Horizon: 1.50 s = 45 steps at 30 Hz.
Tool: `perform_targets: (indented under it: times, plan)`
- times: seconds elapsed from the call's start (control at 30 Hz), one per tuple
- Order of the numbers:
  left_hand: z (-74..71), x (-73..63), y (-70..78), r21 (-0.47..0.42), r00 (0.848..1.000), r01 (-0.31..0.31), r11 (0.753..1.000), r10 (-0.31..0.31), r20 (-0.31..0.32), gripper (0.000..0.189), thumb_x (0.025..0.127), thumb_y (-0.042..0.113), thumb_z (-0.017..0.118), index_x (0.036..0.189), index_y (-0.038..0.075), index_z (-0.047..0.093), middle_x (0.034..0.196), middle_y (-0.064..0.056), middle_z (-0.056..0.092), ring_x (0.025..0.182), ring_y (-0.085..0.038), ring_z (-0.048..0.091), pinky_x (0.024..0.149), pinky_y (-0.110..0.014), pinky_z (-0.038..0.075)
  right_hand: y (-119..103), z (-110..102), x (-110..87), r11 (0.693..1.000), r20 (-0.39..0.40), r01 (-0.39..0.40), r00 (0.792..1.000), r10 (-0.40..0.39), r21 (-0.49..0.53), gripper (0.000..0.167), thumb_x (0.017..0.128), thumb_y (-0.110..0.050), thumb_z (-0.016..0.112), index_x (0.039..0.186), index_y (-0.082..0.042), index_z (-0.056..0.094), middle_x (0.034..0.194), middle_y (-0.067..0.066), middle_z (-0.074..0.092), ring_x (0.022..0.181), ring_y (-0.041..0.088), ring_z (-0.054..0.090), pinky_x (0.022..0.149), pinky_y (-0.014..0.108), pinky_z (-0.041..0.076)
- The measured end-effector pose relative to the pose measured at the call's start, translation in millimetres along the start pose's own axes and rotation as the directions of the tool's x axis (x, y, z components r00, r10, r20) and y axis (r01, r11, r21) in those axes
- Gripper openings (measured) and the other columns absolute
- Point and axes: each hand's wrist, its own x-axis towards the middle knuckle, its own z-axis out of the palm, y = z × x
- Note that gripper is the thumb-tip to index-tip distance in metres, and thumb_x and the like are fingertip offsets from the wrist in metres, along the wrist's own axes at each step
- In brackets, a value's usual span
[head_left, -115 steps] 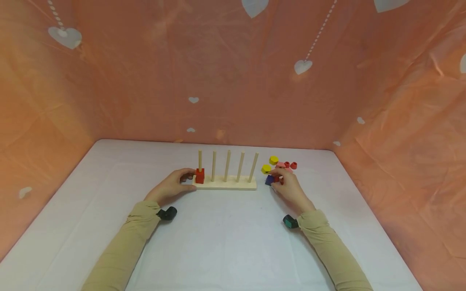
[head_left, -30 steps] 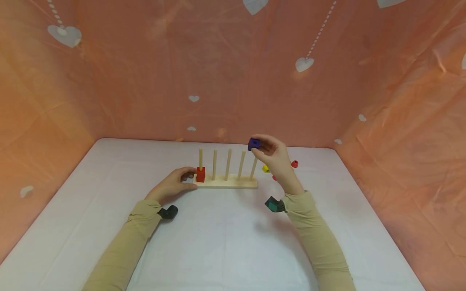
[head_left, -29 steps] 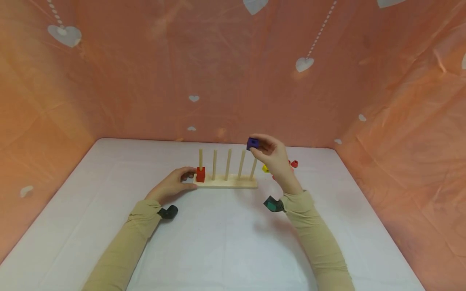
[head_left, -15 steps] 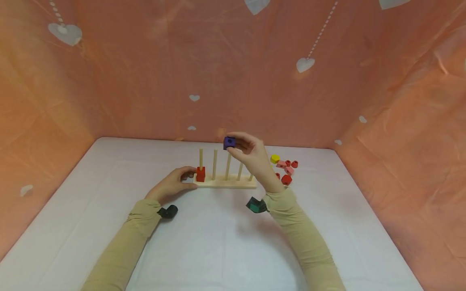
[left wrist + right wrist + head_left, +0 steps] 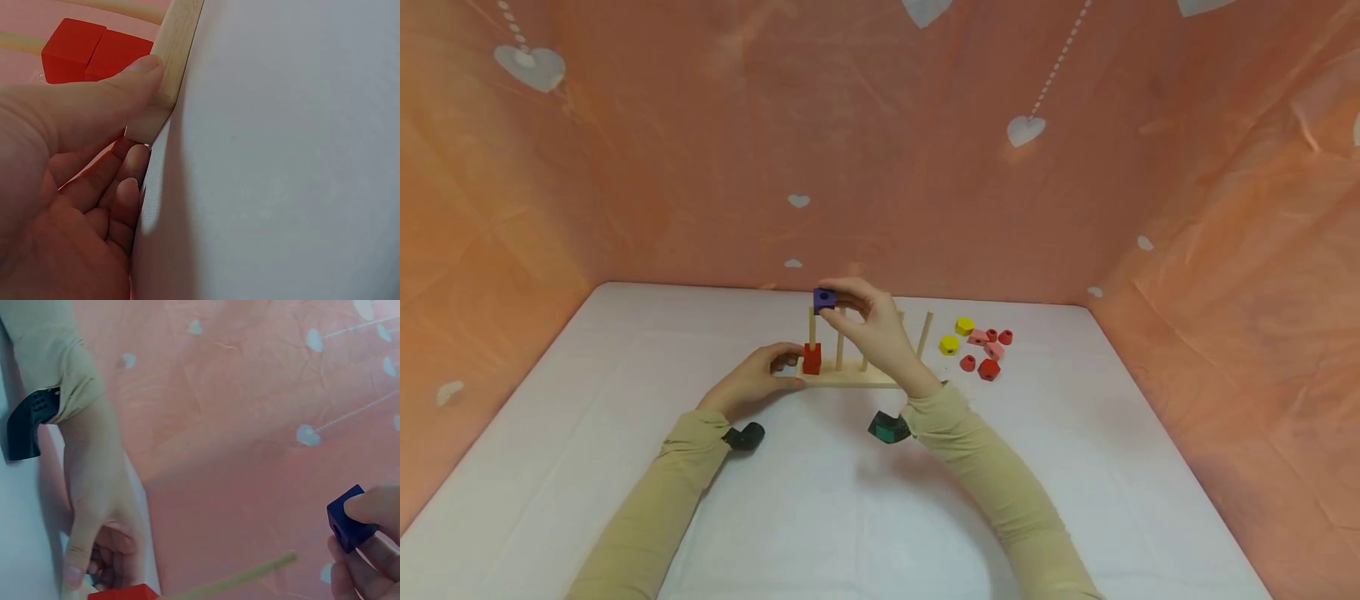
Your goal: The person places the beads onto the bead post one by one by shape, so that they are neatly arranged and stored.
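Note:
My left hand (image 5: pixel 752 383) grips the left end of a wooden peg board (image 5: pixel 850 379); in the left wrist view its thumb (image 5: pixel 140 75) presses the board's edge and the fingers curl at its end. Two stacked red blocks (image 5: pixel 94 53) sit on the leftmost peg (image 5: pixel 812 327). Between thumb and fingertips, my right hand (image 5: pixel 876 329) pinches a purple-blue cube (image 5: pixel 823 300) with a hole through it. The cube is near the top of that leftmost peg; in the right wrist view the cube (image 5: pixel 350 519) stands apart from the peg tip. My right hand hides parts of the other pegs.
Right of the board lie loose beads: two yellow hexagonal ones (image 5: pixel 964 326), pink blocks (image 5: pixel 994 351), small red cones (image 5: pixel 967 363) and a red faceted one (image 5: pixel 989 369). A white-covered table (image 5: pixel 820 500) lies beneath, with an orange heart-patterned cloth (image 5: pixel 715 167) behind.
My right hand picked up the purple-blue cube from the loose beads, lifted it and carried it left over the pegs to the leftmost one. The left hand has stayed on the board.

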Motion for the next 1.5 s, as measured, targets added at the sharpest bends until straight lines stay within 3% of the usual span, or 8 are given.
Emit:
perform_targets:
  times: [0.13,0.37,0.67,0.9,1.13,1.33,1.5]
  plan:
    - [0.7,1.2,-3.6,-0.031,1.000,-0.017,0.999,0.016,-0.002,0.056,0.084,0.020,0.075,0.132,0.005,0.052,0.125,-0.014,0.053,0.116,-0.032,0.046,0.103,-0.050,0.034,-10.5,9.7,-1.4,0.995,-0.009,0.012,1.000,-0.013,-0.096,0.033,0.086,0.010,0.063,0.119,0.011,0.059,0.115,0.026,0.058,0.104,0.034,0.059,0.095,0.043,0.046]
    - [0.8,4.6,-8.9,-0.063,0.999,-0.037,0.997,0.037,-0.001,0.056,0.083,0.022,0.076,0.131,0.005,0.053,0.123,-0.013,0.054,0.114,-0.030,0.047,0.101,-0.049,0.035,-13.8,17.3,0.3,0.969,-0.058,0.006,0.998,-0.021,-0.248,0.031,0.087,0.005,0.065,0.118,0.006,0.063,0.116,0.021,0.061,0.105,0.032,0.057,0.090,0.029,0.046]
    - [0.7,4.1,-7.9,-0.076,1.000,-0.005,0.997,0.005,0.004,0.059,0.083,0.020,0.076,0.134,0.003,0.051,0.123,-0.013,0.054,0.114,-0.030,0.047,0.101,-0.049,0.036,0.2,19.3,6.0,0.984,-0.032,-0.020,0.999,0.015,-0.176,0.033,0.088,0.006,0.063,0.120,0.008,0.060,0.116,0.024,0.059,0.100,0.034,0.060,0.090,0.038,0.049]
    - [-0.7,3.6,-6.0,-0.078,1.000,-0.010,0.997,0.011,0.007,0.059,0.083,0.019,0.076,0.134,0.002,0.050,0.124,-0.013,0.055,0.115,-0.031,0.048,0.101,-0.049,0.036,39.2,18.5,17.4,0.991,-0.047,-0.020,0.999,0.014,-0.134,0.033,0.087,0.001,0.067,0.119,0.000,0.063,0.114,0.013,0.062,0.096,0.017,0.063,0.085,0.036,0.052]
    - [-1.7,1.6,-0.4,-0.053,1.000,0.014,0.998,-0.013,0.012,0.059,0.085,0.020,0.074,0.136,0.003,0.048,0.128,-0.015,0.053,0.119,-0.033,0.047,0.104,-0.051,0.034,44.0,19.5,14.2,0.980,-0.071,-0.151,0.987,0.143,-0.131,0.032,0.086,-0.003,0.069,0.118,-0.005,0.065,0.109,0.009,0.065,0.095,0.016,0.063,0.072,0.028,0.052]
    - [-2.1,0.3,-0.5,-0.043,0.999,0.044,0.998,-0.044,0.012,0.060,0.085,0.022,0.074,0.136,0.005,0.048,0.130,-0.014,0.052,0.122,-0.033,0.045,0.105,-0.052,0.033,29.8,23.9,3.7,0.980,-0.055,-0.176,0.984,0.171,-0.089,0.032,0.087,0.004,0.065,0.118,0.007,0.057,0.112,0.021,0.061,0.100,0.030,0.060,0.088,0.039,0.050]
    - [-0.5,-1.5,-1.8,-0.042,0.999,0.043,0.998,-0.043,0.005,0.062,0.084,0.024,0.075,0.137,0.004,0.048,0.131,-0.016,0.051,0.123,-0.035,0.044,0.105,-0.053,0.032,28.2,29.8,-4.6,0.973,-0.077,-0.226,0.972,0.221,-0.051,0.042,0.086,0.008,0.065,0.124,0.009,0.048,0.114,0.026,0.058,0.102,0.039,0.059,0.091,0.046,0.048]
